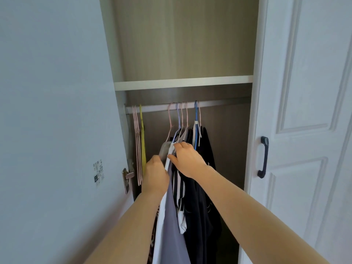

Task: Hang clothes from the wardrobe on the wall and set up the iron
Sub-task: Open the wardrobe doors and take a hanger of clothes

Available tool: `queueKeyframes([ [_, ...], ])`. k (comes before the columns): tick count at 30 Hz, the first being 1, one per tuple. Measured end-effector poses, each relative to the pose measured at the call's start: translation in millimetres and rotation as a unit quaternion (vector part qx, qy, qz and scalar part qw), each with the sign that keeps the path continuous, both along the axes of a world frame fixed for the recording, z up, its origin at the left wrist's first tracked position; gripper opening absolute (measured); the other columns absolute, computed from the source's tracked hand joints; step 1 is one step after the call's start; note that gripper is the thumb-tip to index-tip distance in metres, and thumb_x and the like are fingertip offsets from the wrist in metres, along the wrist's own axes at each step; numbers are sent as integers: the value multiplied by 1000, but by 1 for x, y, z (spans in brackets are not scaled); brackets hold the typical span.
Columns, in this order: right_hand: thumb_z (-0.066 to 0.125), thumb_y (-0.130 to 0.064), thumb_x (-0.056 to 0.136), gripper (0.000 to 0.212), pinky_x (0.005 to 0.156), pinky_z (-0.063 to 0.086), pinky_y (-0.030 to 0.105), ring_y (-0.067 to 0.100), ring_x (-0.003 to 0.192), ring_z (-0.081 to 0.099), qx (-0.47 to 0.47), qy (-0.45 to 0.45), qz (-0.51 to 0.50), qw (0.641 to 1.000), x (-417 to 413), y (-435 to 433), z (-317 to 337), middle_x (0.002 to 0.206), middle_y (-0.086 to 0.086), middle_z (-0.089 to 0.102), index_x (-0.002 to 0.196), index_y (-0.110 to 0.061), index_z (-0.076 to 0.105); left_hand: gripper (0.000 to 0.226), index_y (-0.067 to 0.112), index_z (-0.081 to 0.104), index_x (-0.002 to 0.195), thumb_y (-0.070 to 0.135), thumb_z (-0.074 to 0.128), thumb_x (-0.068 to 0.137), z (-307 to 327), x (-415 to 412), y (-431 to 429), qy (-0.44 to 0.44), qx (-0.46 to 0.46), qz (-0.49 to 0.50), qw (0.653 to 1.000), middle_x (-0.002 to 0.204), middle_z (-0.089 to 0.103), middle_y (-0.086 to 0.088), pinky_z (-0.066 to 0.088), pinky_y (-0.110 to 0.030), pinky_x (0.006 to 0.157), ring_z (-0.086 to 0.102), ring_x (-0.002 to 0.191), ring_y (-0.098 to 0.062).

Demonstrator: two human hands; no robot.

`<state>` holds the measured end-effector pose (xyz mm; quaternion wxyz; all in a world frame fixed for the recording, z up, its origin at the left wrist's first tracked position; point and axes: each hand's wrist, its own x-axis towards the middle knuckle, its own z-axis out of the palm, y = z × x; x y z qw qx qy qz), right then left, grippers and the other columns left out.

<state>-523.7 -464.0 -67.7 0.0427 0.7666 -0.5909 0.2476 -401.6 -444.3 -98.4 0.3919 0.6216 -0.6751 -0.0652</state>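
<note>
Left of my fingers, empty pink hangers and a yellow hanger hang from the rail. My left hand lies against the grey garment, and I cannot tell how its fingers are set because they are hidden. My right hand pinches the white garment at its shoulder. Dark clothes crowd just to the right, below the shelf.
</note>
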Motion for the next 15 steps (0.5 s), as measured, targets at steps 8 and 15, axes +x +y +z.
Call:
queueKeyframes([
  [8, 49, -58, 88, 77, 110, 32, 44, 35, 135, 32, -16, 23, -68, 997, 17, -27, -15, 143, 14, 40, 142, -5, 33, 27, 4, 45, 124, 6, 41, 97, -5, -1, -17, 31, 25, 37, 999, 104, 61, -15, 41, -31, 62, 51, 77, -21],
  [15, 60, -27, 84, 58, 97, 43, 40, 32, 121, 44, 7, -15, -43, 999, -17, -22, -13, 133, 13, 45, 134, -5, 40, 20, 8, 53, 112, 16, 50, 94, -2, -23, -26, 38, 23, 19, 999, 104, 61, -11, 44, -34, 69, 57, 86, -25],
])
